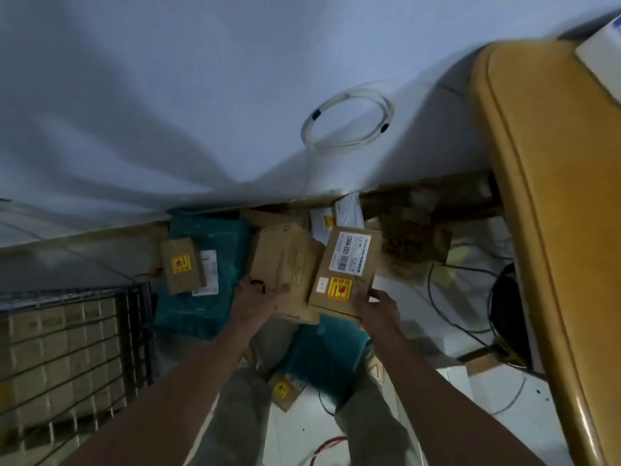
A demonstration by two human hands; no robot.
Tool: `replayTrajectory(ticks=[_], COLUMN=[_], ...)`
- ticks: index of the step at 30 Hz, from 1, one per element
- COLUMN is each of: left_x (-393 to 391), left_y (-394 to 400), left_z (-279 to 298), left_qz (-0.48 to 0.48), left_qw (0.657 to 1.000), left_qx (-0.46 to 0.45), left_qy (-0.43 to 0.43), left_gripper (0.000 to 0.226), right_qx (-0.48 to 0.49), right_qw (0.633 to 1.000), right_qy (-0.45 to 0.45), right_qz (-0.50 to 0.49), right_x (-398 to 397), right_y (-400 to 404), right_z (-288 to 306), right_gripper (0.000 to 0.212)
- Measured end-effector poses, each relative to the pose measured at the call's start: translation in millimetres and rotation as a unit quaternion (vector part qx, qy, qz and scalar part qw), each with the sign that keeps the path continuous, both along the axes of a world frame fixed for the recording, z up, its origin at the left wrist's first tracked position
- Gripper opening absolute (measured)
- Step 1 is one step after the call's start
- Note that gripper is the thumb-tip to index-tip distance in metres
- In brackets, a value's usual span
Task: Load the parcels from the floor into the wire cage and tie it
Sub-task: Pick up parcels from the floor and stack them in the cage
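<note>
Brown cardboard parcels (285, 260), yellow-red stickers (339, 289), teal bags (215, 237), black wire cage (134, 317)

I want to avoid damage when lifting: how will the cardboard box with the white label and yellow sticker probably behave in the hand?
The labelled cardboard box looks stiff: its edges stay straight under the right hand. It is probably light, since one hand's grip tilts it up. The yellow sticker seems a fragile warning, so set it down gently.

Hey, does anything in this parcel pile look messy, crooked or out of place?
Yes. The brown cardboard boxes lie heaped at odd angles over teal plastic mailer bags, not stacked. Loose dark cables trail across the white floor beside them. No parcel looks visibly torn or crushed.
</note>
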State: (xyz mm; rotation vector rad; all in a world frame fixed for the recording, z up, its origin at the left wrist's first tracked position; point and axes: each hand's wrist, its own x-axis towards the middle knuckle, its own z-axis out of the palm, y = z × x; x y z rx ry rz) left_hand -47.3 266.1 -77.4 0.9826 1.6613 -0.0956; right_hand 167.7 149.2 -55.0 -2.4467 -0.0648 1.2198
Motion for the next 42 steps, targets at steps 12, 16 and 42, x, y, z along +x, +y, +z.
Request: replayTrajectory(ticks=[12, 16, 42], left_x=[-129, -158, -333], left_y=[-27, -65, -395], left_z=[187, 267, 452], left_qz=[0.224, 0.242, 0.433], left_qw=[0.922, 0.895, 0.808], left_qx=[-0.175, -0.173, 0.118], left_qy=[-0.265, -0.333, -0.382], left_gripper=[0.071, 0.075, 0.082], right_qx=[0.137, 0.173, 0.118], right_qw=[0.99, 0.979, 0.849], right_qy=[0.025, 0.094, 0.309], right_qz=[-0.001, 0.059, 0.413], right_x=[-28, -61, -303], right_y=[-48, -71, -175], right_z=[196, 271, 376], right_gripper=[0.024, 0.02, 0.036])
